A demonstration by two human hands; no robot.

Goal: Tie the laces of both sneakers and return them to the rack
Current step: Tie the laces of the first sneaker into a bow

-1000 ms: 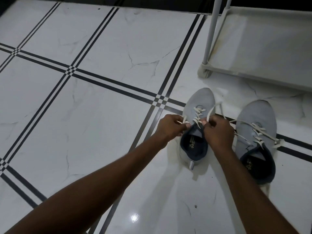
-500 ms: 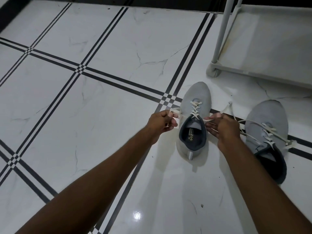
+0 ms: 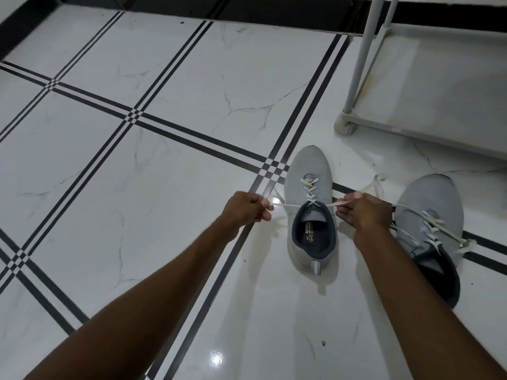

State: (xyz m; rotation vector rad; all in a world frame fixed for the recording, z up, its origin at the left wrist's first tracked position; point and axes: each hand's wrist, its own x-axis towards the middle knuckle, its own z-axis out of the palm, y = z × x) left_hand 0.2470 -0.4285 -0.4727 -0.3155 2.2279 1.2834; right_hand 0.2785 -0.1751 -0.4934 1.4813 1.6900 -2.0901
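Observation:
Two grey sneakers with dark collars and cream laces stand on the white tiled floor, toes pointing away from me. On either side of the left sneaker [image 3: 309, 171] are my hands. My left hand [image 3: 245, 207] pinches one lace end out to the left, and my right hand [image 3: 362, 212] pinches the other out to the right. The lace [image 3: 285, 205] runs taut across the top of the tongue. The right sneaker [image 3: 430, 204] lies beside my right wrist with its laces loose and trailing. The white shoe rack [image 3: 428, 78] stands at the upper right.
The rack's post [image 3: 362, 56] and foot [image 3: 346, 127] sit just beyond the sneakers, with a pale bottom shelf. White floor tiles with black double lines [image 3: 175, 78] spread to the left. A dark skirting strip [image 3: 247, 6] runs along the far wall.
My hands have moved apart from the middle of the left sneaker, drawing its lace ends out sideways until the lace is taut. The view has shifted a little to the left.

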